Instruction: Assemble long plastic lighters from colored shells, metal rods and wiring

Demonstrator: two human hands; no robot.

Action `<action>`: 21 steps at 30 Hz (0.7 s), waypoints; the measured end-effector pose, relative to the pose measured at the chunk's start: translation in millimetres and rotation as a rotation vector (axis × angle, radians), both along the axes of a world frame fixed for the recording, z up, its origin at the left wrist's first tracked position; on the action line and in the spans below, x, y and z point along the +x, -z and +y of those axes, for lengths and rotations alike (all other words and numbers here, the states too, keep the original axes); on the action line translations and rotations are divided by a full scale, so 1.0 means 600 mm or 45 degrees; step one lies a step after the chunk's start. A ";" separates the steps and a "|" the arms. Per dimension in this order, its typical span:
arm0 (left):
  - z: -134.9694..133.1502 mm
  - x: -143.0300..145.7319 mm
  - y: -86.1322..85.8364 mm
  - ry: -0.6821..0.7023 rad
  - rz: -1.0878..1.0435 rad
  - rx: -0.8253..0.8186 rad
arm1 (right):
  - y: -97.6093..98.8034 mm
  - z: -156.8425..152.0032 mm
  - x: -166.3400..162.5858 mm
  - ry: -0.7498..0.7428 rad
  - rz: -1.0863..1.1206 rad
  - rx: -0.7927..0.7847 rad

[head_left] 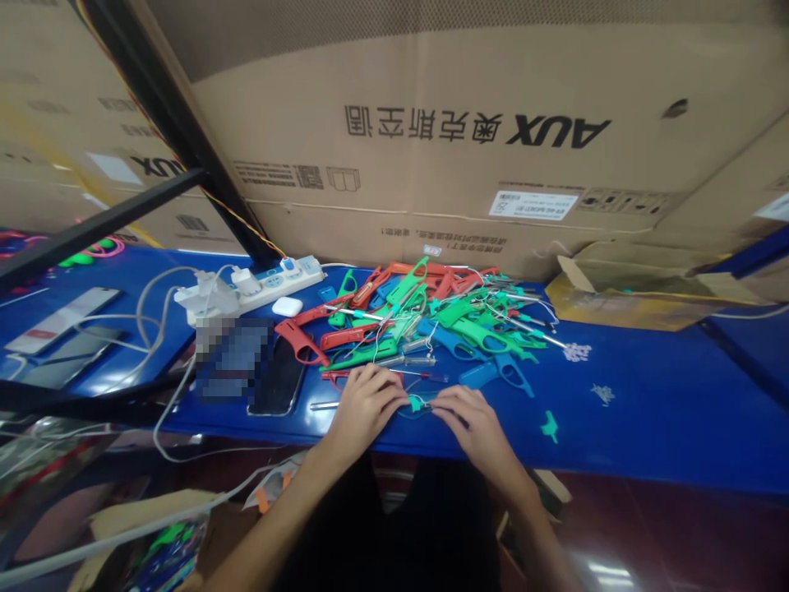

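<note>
My left hand (368,404) is closed in a pinch at the near edge of the blue table. A small teal-green plastic piece with a thin white wire (417,403) sits at its fingertips. My right hand (473,421) pinches at the other side of this piece; what exactly its fingers grip is too small to make out. Below the piece lies what looks like a blue lighter shell (414,414), partly covered by my fingers. Just beyond my hands spreads a heap of red, green and blue gas lighter parts (456,316) with metal rods and white wires.
A loose green trigger-shaped piece (550,427) and small piles of metal bits (602,395) lie to the right. An open carton (647,300) stands at the back right. Phones (280,370), a power strip (277,288) and cables are on the left. Large cardboard boxes (431,164) wall the back.
</note>
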State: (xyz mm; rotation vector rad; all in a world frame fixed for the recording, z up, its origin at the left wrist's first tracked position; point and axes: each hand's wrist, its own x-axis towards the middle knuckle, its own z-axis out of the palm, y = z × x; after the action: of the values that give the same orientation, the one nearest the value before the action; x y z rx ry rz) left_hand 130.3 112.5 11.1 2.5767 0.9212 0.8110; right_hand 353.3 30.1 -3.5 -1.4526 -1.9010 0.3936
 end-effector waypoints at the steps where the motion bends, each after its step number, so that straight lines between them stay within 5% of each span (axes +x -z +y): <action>1: -0.002 0.000 0.001 -0.005 0.004 0.019 | 0.000 0.000 0.000 0.001 0.001 -0.005; 10: -0.026 0.005 0.002 -0.101 -0.007 0.147 | -0.001 -0.001 -0.001 0.042 -0.015 -0.030; 21: -0.005 0.006 0.009 -0.036 -0.018 0.152 | 0.013 0.000 0.000 0.070 0.037 -0.030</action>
State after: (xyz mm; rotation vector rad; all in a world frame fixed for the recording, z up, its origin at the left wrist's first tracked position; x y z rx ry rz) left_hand 133.6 109.8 6.0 2.6606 0.9342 0.9175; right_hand 353.2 30.4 -11.4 -1.5029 -1.8351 0.4105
